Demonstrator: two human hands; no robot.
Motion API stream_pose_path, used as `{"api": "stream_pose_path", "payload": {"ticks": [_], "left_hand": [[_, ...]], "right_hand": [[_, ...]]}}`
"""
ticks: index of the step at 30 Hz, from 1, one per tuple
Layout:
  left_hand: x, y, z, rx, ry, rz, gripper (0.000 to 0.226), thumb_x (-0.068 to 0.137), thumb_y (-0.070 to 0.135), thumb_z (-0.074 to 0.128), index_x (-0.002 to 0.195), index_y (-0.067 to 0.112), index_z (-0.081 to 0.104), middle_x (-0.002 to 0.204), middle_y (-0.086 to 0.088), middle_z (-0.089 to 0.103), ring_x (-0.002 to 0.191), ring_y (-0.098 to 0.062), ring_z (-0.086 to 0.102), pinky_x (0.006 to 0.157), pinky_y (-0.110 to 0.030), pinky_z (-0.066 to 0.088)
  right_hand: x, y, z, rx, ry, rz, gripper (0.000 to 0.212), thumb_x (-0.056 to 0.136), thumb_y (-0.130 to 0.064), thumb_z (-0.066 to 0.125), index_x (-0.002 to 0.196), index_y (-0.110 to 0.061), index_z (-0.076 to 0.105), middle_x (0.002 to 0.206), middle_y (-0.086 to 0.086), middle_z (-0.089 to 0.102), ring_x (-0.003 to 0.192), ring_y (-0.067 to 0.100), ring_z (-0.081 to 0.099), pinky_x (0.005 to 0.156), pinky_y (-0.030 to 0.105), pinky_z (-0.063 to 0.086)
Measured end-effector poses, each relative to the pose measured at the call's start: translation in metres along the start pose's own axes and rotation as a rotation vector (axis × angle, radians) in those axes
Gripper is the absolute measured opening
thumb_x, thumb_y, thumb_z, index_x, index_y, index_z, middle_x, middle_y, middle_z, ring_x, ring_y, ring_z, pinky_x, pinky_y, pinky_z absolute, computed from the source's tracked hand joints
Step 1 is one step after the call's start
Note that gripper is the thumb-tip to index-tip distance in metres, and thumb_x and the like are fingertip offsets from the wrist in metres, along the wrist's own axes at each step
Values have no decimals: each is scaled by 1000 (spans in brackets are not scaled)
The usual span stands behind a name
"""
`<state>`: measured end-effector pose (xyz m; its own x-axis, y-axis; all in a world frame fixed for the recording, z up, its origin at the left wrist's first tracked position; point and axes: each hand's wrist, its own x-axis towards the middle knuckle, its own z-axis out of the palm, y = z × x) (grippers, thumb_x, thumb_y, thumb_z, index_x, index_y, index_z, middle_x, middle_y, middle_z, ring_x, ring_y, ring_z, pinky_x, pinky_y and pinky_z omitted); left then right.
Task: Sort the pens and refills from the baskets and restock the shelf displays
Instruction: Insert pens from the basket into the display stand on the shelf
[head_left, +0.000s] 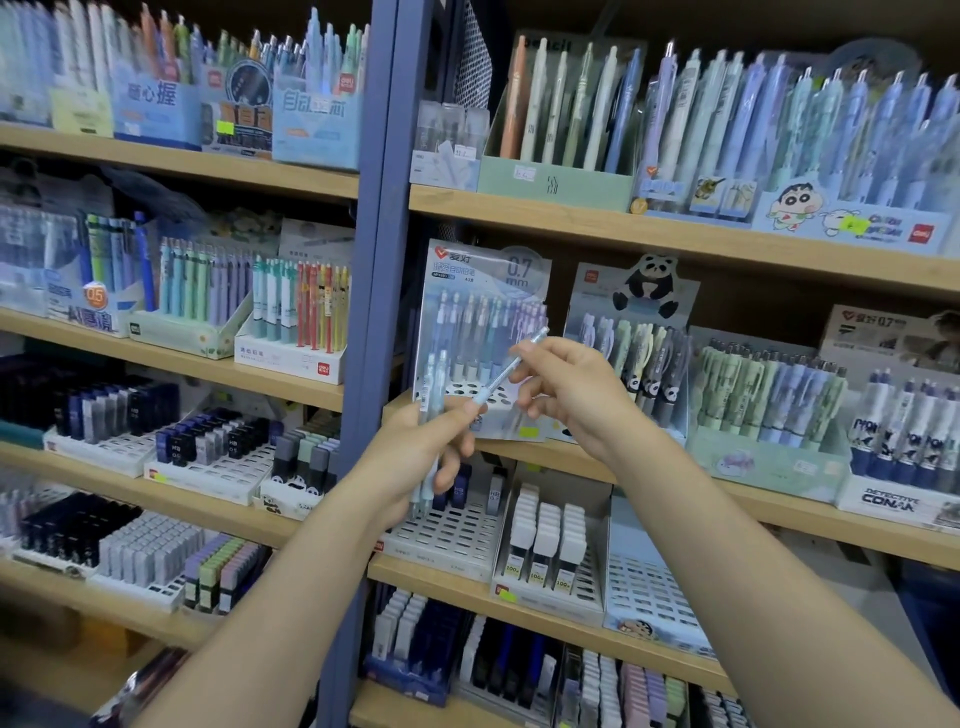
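Note:
My left hand grips a small bunch of pale blue mechanical pencils, upright, in front of the middle shelf. My right hand pinches one more pale blue pencil, slanted up to the right, its lower tip near my left fingers. Just behind both hands stands the blue 0.7 mm display box, with pencils in its back rows and open holes in its white front tray.
A panda pen display stands right of the 0.7 box, then green and Conan pen boxes. Below are white refill trays with lead cases. A blue upright post divides the shelf bays. Left bay shelves hold more pens and refills.

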<state>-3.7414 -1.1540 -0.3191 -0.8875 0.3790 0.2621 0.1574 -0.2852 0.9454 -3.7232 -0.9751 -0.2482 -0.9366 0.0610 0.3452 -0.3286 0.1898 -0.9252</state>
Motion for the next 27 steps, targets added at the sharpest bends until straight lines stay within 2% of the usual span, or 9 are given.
{"api": "stream_pose_path", "payload": {"ticks": [2,6,9,12,16,19,22,25,27], "left_hand": [[-2,-2,-1,-24,35,11,27,101,29,59,109,3,64,68,-5,56,38,-12,35,37,-20,29],[-6,-3,-2,-73,44,-16,36,103,31,54,109,-2,67,57,-2,49,35,-9,30,37,-20,25],[-8,0,-3,-46,36,-24,38,103,33,53,108,-1,69,55,-2,47,36,-10,29,38,-21,24],[-6,0,-6,33,148,-12,34,101,35,58,106,4,70,56,-3,52,36,-11,31,38,-22,27],[2,-1,-13,141,405,74,13,97,28,66,100,17,72,59,1,58,40,-11,39,41,-24,35],[10,-2,-15,243,564,125,6,93,26,70,87,28,71,71,6,64,57,-14,52,55,-27,44],[16,-3,-14,389,546,169,11,92,26,71,83,32,70,77,8,69,72,-11,62,62,-26,48],[19,-3,-13,455,505,170,6,91,25,71,87,30,72,60,5,65,52,-3,59,50,-18,44],[20,-5,-13,500,485,165,5,90,26,73,93,30,72,58,4,64,45,1,57,45,-13,42]], "right_hand": [[-1,0,-1,74,-18,19,30,100,-22,59,113,5,64,81,6,65,60,18,60,57,28,51],[0,3,-1,218,-173,55,22,102,-16,53,118,-9,66,82,2,64,63,12,58,66,26,50],[1,5,1,198,-175,26,17,101,-15,54,104,-11,70,78,0,61,60,10,54,65,24,49],[2,5,4,184,-80,-6,15,99,-17,59,98,-7,70,83,5,66,65,14,62,65,26,54],[10,3,6,85,162,-53,16,99,-18,61,99,-4,69,88,12,72,74,22,71,72,33,59],[19,-1,7,-20,318,-149,13,99,-16,61,103,-6,67,89,13,73,69,22,72,68,34,61],[28,-6,8,-170,398,-232,6,99,-17,61,99,-13,67,86,6,73,59,16,69,63,37,61],[38,-5,10,-341,424,-250,6,98,-21,63,95,-17,67,83,1,72,53,11,67,64,40,61],[43,-2,11,-399,433,-247,6,97,-22,64,93,-18,67,80,-2,71,51,9,66,65,40,61]]}}
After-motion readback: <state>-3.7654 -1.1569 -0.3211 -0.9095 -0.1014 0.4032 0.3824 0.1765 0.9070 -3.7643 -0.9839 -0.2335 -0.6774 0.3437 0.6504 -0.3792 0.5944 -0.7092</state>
